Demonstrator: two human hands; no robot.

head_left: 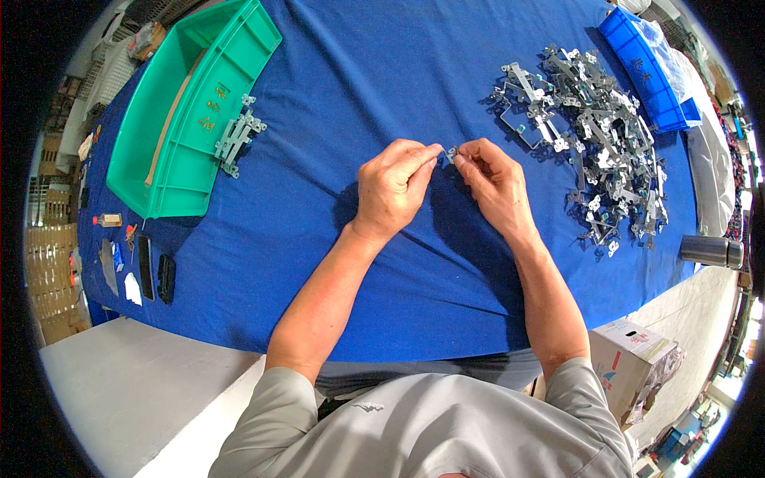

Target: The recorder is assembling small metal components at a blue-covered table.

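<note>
My left hand (393,185) is over the middle of the blue cloth, thumb and forefinger pinched together; whatever sits between them is too small to make out. Just to its right, my right hand (496,183) is closed on a small metal bracket (452,153), mostly covered by the fingers. A narrow gap separates the fingertips of both hands. To the right lies a loose heap of silvery metal brackets (610,147). At the left, a small group of similar brackets (237,139) lies against the green bin.
The green plastic bin (179,179) stands at the far left, a blue bin (647,76) with clear plastic at the far right. A dark flask (712,251) lies near the right edge. A small bottle (107,220) and black items (166,279) lie at the left.
</note>
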